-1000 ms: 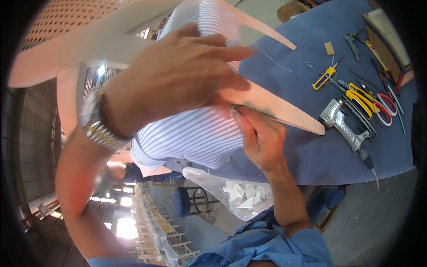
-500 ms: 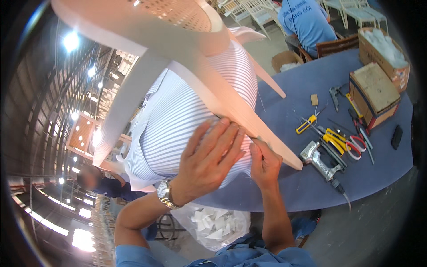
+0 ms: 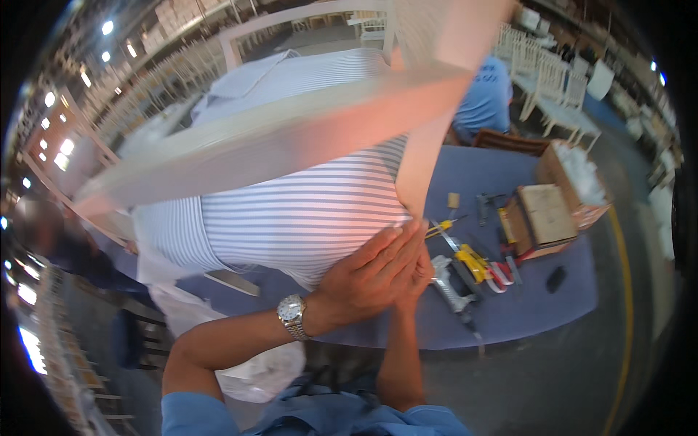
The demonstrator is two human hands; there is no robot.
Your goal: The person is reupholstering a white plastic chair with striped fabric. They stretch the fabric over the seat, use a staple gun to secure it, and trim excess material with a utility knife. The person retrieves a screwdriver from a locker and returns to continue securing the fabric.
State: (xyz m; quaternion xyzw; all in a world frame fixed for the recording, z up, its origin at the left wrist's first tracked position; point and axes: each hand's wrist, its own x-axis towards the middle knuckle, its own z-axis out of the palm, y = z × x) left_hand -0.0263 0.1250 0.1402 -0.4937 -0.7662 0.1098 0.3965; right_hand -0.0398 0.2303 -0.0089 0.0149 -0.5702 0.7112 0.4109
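Moved: striped fabric seat panel (image 3: 305, 211) has been swung round since the earlier frames; its pale wooden frame rails (image 3: 276, 142) now cross the upper view, and more blue table (image 3: 523, 312) is exposed.
Left hand: left hand (image 3: 371, 280), wristwatch (image 3: 292, 317) on the wrist, has been shifted to the panel's lower right edge; fingers are laid flat and close together on the fabric.
Right hand: right hand (image 3: 420, 270) is mostly hidden under the left; its grip cannot be told, though it is probably pressed at the same edge.
Meaning: work is judged to have been carried along to a new stretch of the fabric edge.
Panel vs hands: panel lies above and left of both hands, touching them at its lower corner.
Nearby: staple gun (image 3: 452, 285) and yellow-handled pliers (image 3: 476, 263) just beside the hands; cardboard box (image 3: 547, 214) farther right.
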